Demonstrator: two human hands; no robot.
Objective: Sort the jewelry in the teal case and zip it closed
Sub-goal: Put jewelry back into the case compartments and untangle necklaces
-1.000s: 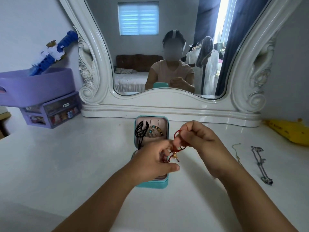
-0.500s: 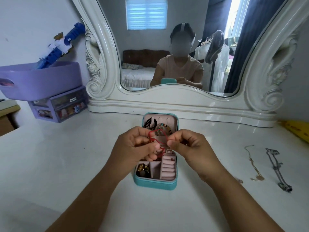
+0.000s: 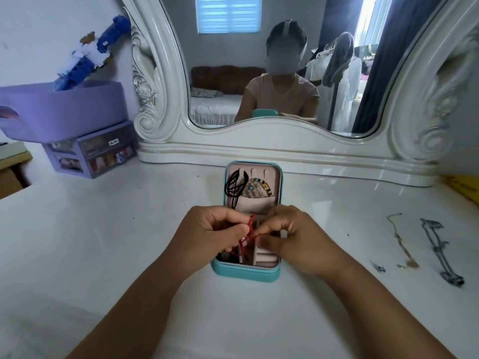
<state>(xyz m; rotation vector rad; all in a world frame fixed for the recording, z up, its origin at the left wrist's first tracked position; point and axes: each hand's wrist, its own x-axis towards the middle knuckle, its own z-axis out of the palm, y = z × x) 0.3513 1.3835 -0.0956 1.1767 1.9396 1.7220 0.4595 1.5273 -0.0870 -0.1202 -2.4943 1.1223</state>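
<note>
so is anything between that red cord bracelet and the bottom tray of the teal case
Nothing visible does. Both the left hand and right hand pinch the red cord bracelet directly over the open teal case, and its lower end already hangs into the tray's left side.

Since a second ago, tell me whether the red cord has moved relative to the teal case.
Yes. The red cord has come down and towards the person, from beside the teal case's lid to over its near tray.

The single head-worn view looks forward and down, close over the white tabletop (image 3: 108, 255), facing the mirror (image 3: 259, 60).
</note>
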